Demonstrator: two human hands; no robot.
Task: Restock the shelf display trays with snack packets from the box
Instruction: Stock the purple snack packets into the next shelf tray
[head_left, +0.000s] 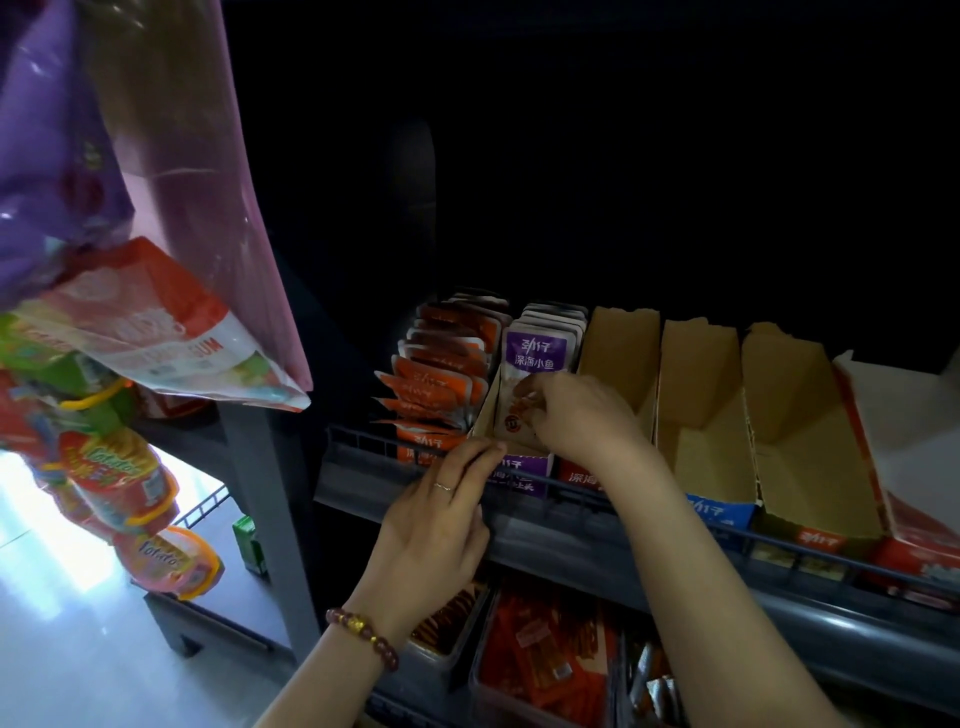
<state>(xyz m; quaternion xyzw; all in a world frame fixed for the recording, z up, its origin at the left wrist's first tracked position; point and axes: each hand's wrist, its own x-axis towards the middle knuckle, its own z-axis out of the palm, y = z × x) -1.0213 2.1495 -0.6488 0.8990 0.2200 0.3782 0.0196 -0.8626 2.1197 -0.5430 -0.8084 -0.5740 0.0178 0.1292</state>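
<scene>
Fingertips (535, 385) of the right hand (576, 415) pinching a pale packet (511, 423) at the front of the purple tray (524, 475).
The left hand (441, 519) keeps its fingers close together and nearly straight, with the tips touching the tray's front corner above the shelf rail (363, 441). Purple packets (537, 348) stand behind and orange packets (447, 364) just left. Three cardboard trays (696, 395) to the right show bare floors. The shelf back is too dark to read, and the lower bins (545, 670) are partly cut off.
</scene>
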